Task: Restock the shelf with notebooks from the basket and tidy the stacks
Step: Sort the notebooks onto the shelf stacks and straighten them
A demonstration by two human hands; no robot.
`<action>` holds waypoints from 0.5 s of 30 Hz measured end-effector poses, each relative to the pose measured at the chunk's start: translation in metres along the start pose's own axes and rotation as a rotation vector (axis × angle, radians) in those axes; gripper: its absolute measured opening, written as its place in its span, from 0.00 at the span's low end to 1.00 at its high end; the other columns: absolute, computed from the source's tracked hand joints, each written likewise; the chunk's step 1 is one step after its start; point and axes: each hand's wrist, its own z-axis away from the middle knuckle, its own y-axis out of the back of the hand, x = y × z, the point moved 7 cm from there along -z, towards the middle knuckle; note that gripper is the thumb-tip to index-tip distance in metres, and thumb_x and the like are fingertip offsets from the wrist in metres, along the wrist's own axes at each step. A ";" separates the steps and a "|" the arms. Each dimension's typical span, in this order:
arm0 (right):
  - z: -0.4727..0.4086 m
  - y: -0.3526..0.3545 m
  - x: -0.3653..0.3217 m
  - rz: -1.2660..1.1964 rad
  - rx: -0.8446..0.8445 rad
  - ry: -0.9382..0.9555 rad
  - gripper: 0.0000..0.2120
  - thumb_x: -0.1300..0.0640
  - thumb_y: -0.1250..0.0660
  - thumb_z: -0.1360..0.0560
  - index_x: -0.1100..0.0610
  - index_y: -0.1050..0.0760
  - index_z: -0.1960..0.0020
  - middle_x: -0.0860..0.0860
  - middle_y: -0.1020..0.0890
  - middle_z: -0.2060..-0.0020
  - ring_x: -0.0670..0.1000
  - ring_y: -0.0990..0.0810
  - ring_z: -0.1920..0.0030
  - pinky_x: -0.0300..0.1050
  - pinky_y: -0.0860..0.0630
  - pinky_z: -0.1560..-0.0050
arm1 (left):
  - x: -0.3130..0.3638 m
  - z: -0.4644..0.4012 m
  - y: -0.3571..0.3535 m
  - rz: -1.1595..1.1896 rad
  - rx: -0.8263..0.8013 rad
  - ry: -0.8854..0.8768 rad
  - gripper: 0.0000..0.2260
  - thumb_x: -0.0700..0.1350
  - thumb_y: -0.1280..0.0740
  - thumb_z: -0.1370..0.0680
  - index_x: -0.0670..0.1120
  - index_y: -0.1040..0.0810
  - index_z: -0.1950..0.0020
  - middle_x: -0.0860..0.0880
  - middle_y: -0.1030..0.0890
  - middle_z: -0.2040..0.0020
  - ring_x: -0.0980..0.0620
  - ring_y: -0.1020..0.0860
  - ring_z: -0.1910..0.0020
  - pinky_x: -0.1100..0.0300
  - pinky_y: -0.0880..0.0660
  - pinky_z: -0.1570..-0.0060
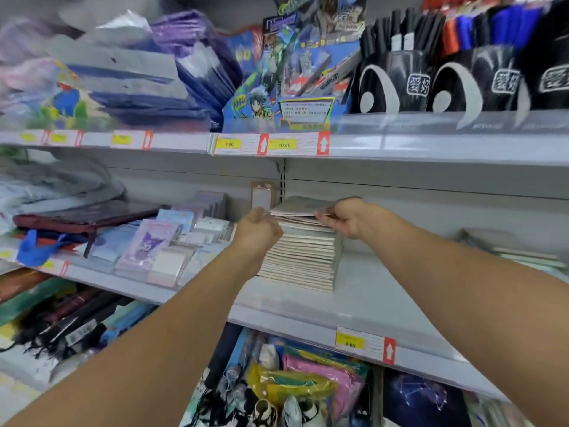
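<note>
On the upper shelf's edge, one yellow price tag [228, 144] reads "6.00" and its neighbour [284, 145] reads "10.00". A third yellow tag [350, 344] on the middle shelf's edge reads "8.00"; other print is too blurred.

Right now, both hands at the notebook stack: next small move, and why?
Probably lower the top notebook flat and square it. It sits tilted above the notebook stack, held at its edges by the left hand and right hand.

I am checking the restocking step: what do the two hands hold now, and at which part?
Both hold the top notebooks of the stack: left hand at their left edge, right hand at their right edge.
</note>
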 end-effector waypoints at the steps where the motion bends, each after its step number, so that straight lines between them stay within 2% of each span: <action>1: 0.000 0.003 0.000 0.071 0.017 0.036 0.11 0.72 0.40 0.21 0.68 0.28 0.40 0.61 0.22 0.45 0.56 0.19 0.60 0.42 0.19 0.73 | -0.004 0.005 0.002 0.001 -0.015 -0.014 0.22 0.29 0.37 0.22 0.41 0.32 0.29 0.41 0.23 0.40 0.48 0.22 0.48 0.54 0.24 0.40; 3: 0.004 0.016 0.002 0.283 0.136 0.218 0.12 0.69 0.31 0.27 0.68 0.24 0.43 0.60 0.19 0.50 0.57 0.17 0.58 0.49 0.16 0.64 | -0.014 0.021 0.007 -0.020 -0.033 -0.082 0.13 0.30 0.38 0.21 0.42 0.26 0.38 0.41 0.21 0.47 0.49 0.20 0.55 0.57 0.21 0.49; 4: 0.017 0.025 0.001 0.379 0.249 0.405 0.11 0.65 0.30 0.29 0.66 0.22 0.47 0.57 0.19 0.56 0.58 0.16 0.58 0.54 0.16 0.60 | -0.017 0.031 0.010 -0.077 -0.012 -0.156 0.11 0.31 0.39 0.20 0.44 0.24 0.42 0.41 0.20 0.50 0.50 0.20 0.57 0.57 0.20 0.53; 5: 0.045 0.035 0.011 0.412 0.346 0.588 0.09 0.61 0.30 0.29 0.63 0.21 0.50 0.53 0.19 0.59 0.56 0.16 0.58 0.54 0.17 0.57 | -0.028 0.042 0.015 -0.145 0.027 -0.228 0.11 0.32 0.39 0.20 0.46 0.23 0.45 0.42 0.19 0.54 0.51 0.20 0.60 0.58 0.20 0.59; 7: 0.117 0.049 0.059 0.407 0.427 0.875 0.05 0.57 0.33 0.25 0.58 0.21 0.58 0.46 0.21 0.65 0.47 0.20 0.63 0.42 0.23 0.57 | -0.067 0.075 0.028 -0.261 0.137 -0.346 0.08 0.36 0.37 0.21 0.48 0.23 0.48 0.43 0.19 0.61 0.51 0.21 0.65 0.61 0.24 0.67; 8: 0.147 0.059 0.103 0.442 0.419 0.897 0.09 0.57 0.34 0.24 0.57 0.23 0.63 0.45 0.24 0.70 0.43 0.25 0.67 0.38 0.28 0.61 | -0.102 0.096 0.033 -0.324 0.158 -0.350 0.06 0.38 0.36 0.21 0.48 0.23 0.49 0.43 0.20 0.64 0.51 0.21 0.67 0.60 0.25 0.68; 9: 0.168 0.068 0.155 0.516 0.361 0.846 0.13 0.57 0.35 0.24 0.55 0.27 0.67 0.45 0.28 0.74 0.43 0.30 0.70 0.39 0.32 0.65 | -0.145 0.118 0.035 -0.408 0.146 -0.316 0.04 0.40 0.34 0.21 0.48 0.23 0.49 0.44 0.20 0.66 0.51 0.22 0.68 0.60 0.26 0.68; 10: 0.175 0.080 0.225 0.647 0.250 0.714 0.15 0.56 0.35 0.24 0.53 0.29 0.70 0.46 0.30 0.77 0.43 0.33 0.72 0.42 0.33 0.67 | -0.196 0.143 0.036 -0.511 0.092 -0.227 0.03 0.41 0.34 0.22 0.48 0.23 0.50 0.46 0.21 0.66 0.53 0.23 0.69 0.61 0.27 0.67; 12: 0.195 0.107 0.376 0.960 -0.113 0.300 0.13 0.55 0.35 0.27 0.50 0.25 0.71 0.49 0.29 0.78 0.43 0.34 0.74 0.46 0.25 0.66 | -0.303 0.206 0.039 -0.652 -0.089 0.097 0.01 0.41 0.32 0.23 0.46 0.22 0.52 0.48 0.20 0.66 0.60 0.24 0.73 0.65 0.27 0.70; 13: 0.210 0.124 0.443 1.083 -0.306 0.106 0.13 0.55 0.36 0.28 0.50 0.24 0.71 0.50 0.26 0.77 0.46 0.30 0.74 0.53 0.21 0.60 | -0.351 0.239 0.043 -0.654 -0.160 0.291 0.01 0.40 0.31 0.23 0.43 0.21 0.52 0.47 0.19 0.65 0.60 0.25 0.76 0.66 0.27 0.73; 14: 0.230 0.138 0.494 1.172 -0.476 -0.056 0.12 0.57 0.37 0.27 0.50 0.21 0.67 0.53 0.20 0.71 0.49 0.24 0.69 0.58 0.20 0.50 | -0.390 0.272 0.048 -0.628 -0.190 0.470 0.02 0.39 0.31 0.23 0.40 0.20 0.53 0.44 0.19 0.65 0.59 0.24 0.77 0.64 0.27 0.75; 15: 0.252 0.148 0.531 1.257 -0.635 -0.180 0.11 0.59 0.38 0.26 0.52 0.16 0.56 0.54 0.15 0.57 0.51 0.18 0.57 0.57 0.23 0.41 | -0.419 0.300 0.055 -0.594 -0.184 0.614 0.04 0.39 0.31 0.23 0.39 0.21 0.52 0.42 0.18 0.65 0.55 0.23 0.77 0.62 0.26 0.75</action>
